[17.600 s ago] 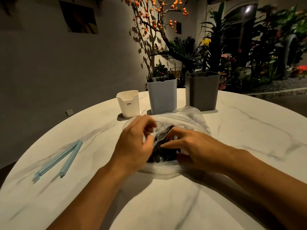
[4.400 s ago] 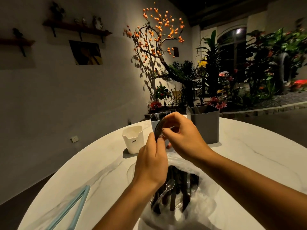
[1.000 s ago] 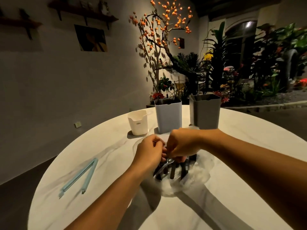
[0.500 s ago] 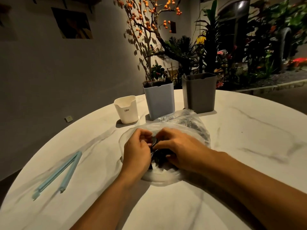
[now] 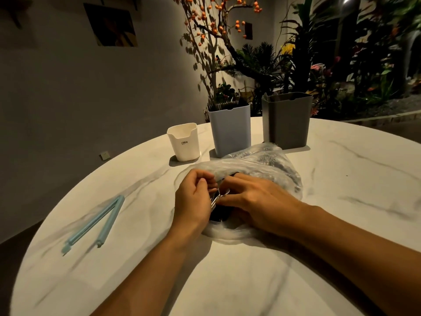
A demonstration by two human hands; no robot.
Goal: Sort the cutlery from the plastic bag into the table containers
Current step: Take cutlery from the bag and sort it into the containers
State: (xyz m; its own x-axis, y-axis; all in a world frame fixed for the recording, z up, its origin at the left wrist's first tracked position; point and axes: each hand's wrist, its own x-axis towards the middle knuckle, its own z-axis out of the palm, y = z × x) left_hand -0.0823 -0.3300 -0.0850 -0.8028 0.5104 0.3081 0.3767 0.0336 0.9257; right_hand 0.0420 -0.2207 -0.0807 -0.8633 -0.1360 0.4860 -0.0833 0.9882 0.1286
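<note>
Both hands at the plastic bag (image 5: 262, 165) mouth on the table (image 5: 341, 179): I see left hand (image 5: 193, 201) fingers curled pinching silver cutlery (image 5: 219, 195) w/ right hand (image 5: 255, 199), white (image 5: 184, 142), blue (image 5: 230, 131) & grey (image 5: 287, 120) containers just behind bag.

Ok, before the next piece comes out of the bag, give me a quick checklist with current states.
1. Plastic bag mouth open toward the person: ok.
2. Left hand fingers curled at the bag mouth: ok.
3. Right hand on a silver utensil: ok; spoon or fork: cannot tell.
4. Blue container, grey container and white cup upright behind the bag: ok.
5. Room left in the containers: cannot tell.
6. Blue clip lies apart, on the left: ok.
</note>
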